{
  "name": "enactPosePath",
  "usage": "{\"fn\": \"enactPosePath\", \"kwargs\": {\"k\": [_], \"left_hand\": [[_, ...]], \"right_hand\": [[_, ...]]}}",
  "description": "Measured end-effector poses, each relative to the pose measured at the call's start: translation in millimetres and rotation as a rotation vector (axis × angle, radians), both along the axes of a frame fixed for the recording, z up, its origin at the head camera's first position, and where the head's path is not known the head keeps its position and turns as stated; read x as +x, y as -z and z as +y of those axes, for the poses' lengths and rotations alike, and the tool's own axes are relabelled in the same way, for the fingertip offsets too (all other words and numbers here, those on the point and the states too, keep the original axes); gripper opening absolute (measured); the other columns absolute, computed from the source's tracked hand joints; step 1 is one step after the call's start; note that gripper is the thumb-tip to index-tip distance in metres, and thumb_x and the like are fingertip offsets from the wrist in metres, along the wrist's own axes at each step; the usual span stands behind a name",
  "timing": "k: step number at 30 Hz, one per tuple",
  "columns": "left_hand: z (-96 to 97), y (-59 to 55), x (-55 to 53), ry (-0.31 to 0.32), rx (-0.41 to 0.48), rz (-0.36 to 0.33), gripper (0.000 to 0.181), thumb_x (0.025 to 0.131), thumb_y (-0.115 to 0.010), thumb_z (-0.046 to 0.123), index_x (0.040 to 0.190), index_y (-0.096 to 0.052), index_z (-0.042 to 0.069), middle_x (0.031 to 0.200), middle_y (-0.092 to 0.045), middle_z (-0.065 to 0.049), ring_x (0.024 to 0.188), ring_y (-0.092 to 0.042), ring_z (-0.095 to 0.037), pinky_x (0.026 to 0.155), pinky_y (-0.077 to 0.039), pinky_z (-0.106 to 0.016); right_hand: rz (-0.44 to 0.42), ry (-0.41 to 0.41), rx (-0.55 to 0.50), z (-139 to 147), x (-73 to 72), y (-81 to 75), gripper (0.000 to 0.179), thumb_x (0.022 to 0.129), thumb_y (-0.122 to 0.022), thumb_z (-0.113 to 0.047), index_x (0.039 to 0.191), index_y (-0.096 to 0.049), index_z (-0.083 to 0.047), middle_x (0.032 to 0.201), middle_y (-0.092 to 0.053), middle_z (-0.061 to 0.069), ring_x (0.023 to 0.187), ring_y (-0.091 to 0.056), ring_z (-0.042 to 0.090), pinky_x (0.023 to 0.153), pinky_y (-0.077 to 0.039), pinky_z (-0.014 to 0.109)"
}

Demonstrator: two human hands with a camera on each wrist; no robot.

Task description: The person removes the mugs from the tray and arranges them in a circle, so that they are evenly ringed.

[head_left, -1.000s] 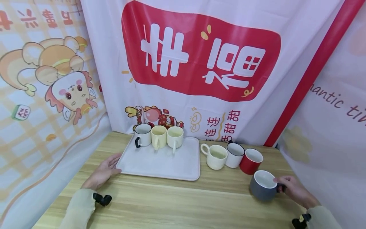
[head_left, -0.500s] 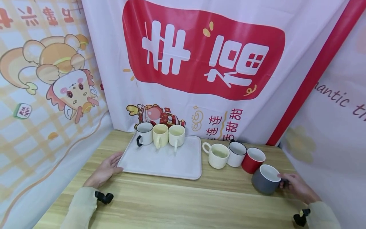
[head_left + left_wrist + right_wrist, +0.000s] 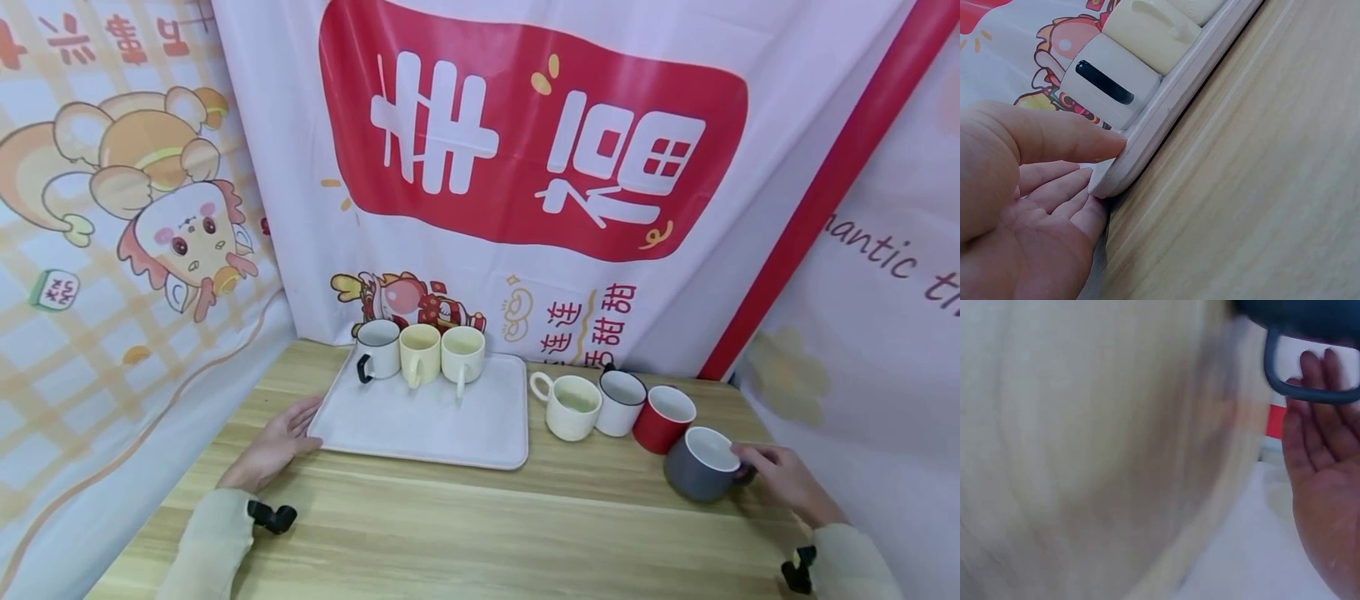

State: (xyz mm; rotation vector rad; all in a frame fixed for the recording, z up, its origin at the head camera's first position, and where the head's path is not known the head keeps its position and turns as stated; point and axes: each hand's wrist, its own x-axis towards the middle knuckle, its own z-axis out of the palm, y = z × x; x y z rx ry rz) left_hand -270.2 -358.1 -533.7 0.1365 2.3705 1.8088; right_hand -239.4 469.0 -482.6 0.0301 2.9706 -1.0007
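My left hand [image 3: 281, 443] holds the front left corner of a white tray [image 3: 420, 425]. In the left wrist view the thumb lies on the rim and the other fingers rest along the tray's side. Three mugs stand at the tray's back: a white mug with a black handle [image 3: 378, 354], a yellow mug [image 3: 420, 357] and a cream mug [image 3: 462, 360]. My right hand [image 3: 787, 482] is beside the handle of a grey mug [image 3: 697, 471] on the table. In the right wrist view its fingers [image 3: 1316, 434] are extended behind the handle, not curled round it; the thumb is hidden.
Right of the tray, a cream mug with a round handle [image 3: 573, 410], a white mug with a dark rim [image 3: 619, 408] and a red mug [image 3: 662, 425] form a slanting row, with the grey mug at its near end. Printed cloth [image 3: 525, 275] hangs behind the wooden table [image 3: 465, 533].
The grey mug has moved back and slightly right, up beside the red mug. My right hand's fingers have loosened from its handle. The left hand and tray stay in place.
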Motion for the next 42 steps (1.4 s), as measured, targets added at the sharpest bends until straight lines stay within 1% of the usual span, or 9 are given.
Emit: {"fn": "enactPosePath", "kwargs": {"k": [4, 7, 10, 14, 16, 19, 25, 34, 42], "left_hand": [[-1.3, 1.7, 1.7, -0.002, -0.007, 0.000, 0.090, 0.095, -0.064, -0.005, 0.167, -0.009, -0.005, 0.175, -0.011, -0.030, 0.163, -0.010, -0.048, 0.134, -0.013, -0.060], [-2.0, 2.7, 3.5, -0.010, -0.022, 0.000, 0.091, 0.095, -0.064, -0.005, 0.167, -0.009, -0.005, 0.175, -0.011, -0.030, 0.163, -0.011, -0.048, 0.134, -0.014, -0.060], [-2.5, 2.8, 5.0, -0.014, -0.031, -0.001, 0.090, 0.096, -0.064, -0.004, 0.167, -0.009, -0.004, 0.175, -0.011, -0.030, 0.163, -0.011, -0.048, 0.134, -0.015, -0.060], [-3.5, 1.6, 6.1, -0.012, -0.038, 0.004, 0.090, 0.096, -0.064, -0.004, 0.167, -0.008, -0.005, 0.175, -0.011, -0.030, 0.163, -0.011, -0.048, 0.133, -0.015, -0.059], [-3.8, 0.7, 6.4, -0.015, -0.042, 0.004, 0.090, 0.096, -0.064, -0.003, 0.167, -0.009, -0.005, 0.174, -0.011, -0.030, 0.163, -0.012, -0.048, 0.133, -0.016, -0.058], [-3.9, 0.1, 6.6, -0.020, -0.046, -0.001, 0.090, 0.096, -0.064, -0.003, 0.167, -0.009, -0.004, 0.175, -0.012, -0.030, 0.163, -0.012, -0.048, 0.133, -0.016, -0.059], [-3.9, 0.9, 5.9, -0.028, -0.042, -0.009, 0.090, 0.096, -0.064, -0.004, 0.167, -0.008, -0.004, 0.174, -0.012, -0.030, 0.163, -0.012, -0.048, 0.133, -0.016, -0.060], [-0.2, 1.0, 1.2, -0.016, -0.036, -0.003, 0.090, 0.096, -0.064, -0.003, 0.167, -0.009, -0.003, 0.175, -0.013, -0.029, 0.163, -0.014, -0.047, 0.133, -0.018, -0.057], [0.8, -0.2, 1.0, -0.008, -0.013, 0.008, 0.090, 0.095, -0.064, -0.004, 0.167, -0.009, -0.003, 0.175, -0.012, -0.029, 0.163, -0.012, -0.047, 0.134, -0.014, -0.059]], "right_hand": [[0.080, -0.050, 0.046, -2, 0.8, -16.6, 0.049, 0.111, -0.052, -0.040, 0.128, -0.072, 0.002, 0.122, -0.077, 0.018, 0.095, -0.052, -0.022, 0.082, -0.053, 0.015], [0.092, -0.081, 0.063, -15, 0.7, -37.5, 0.047, 0.109, -0.054, -0.043, 0.130, -0.072, -0.005, 0.127, -0.074, 0.017, 0.099, -0.053, -0.018, 0.082, -0.052, 0.015], [0.099, -0.106, 0.102, -35, -0.2, -60.1, 0.048, 0.107, -0.057, -0.046, 0.134, -0.070, -0.008, 0.136, -0.070, 0.020, 0.111, -0.060, -0.003, 0.086, -0.055, 0.024], [0.104, -0.153, 0.100, -73, -4.7, -83.0, 0.052, 0.105, -0.062, -0.046, 0.140, -0.066, -0.007, 0.137, -0.068, 0.020, 0.120, -0.066, 0.031, 0.087, -0.059, 0.030], [0.115, -0.181, 0.076, -95, -9.5, -89.1, 0.053, 0.103, -0.065, -0.044, 0.140, -0.065, -0.006, 0.136, -0.068, 0.020, 0.120, -0.066, 0.037, 0.089, -0.063, 0.035], [0.125, -0.207, 0.083, -130, -17.2, -94.0, 0.055, 0.101, -0.067, -0.049, 0.141, -0.067, -0.010, 0.136, -0.070, 0.015, 0.122, -0.066, 0.037, 0.096, -0.066, 0.046], [0.032, -0.295, 0.023, -195, -35.7, -95.4, 0.069, 0.097, -0.069, -0.057, 0.147, -0.061, -0.011, 0.146, -0.064, 0.016, 0.136, -0.058, 0.041, 0.111, -0.057, 0.062], [0.102, -0.416, -0.093, -270, -63.9, -75.2, 0.052, 0.094, -0.077, -0.047, 0.137, -0.069, -0.017, 0.138, -0.071, 0.007, 0.134, -0.063, 0.033, 0.117, -0.052, 0.059], [0.141, -0.475, -0.239, -332, -78.6, -49.2, 0.045, 0.096, -0.077, -0.031, 0.133, -0.070, -0.006, 0.133, -0.073, 0.013, 0.129, -0.066, 0.032, 0.119, -0.054, 0.052]]}}
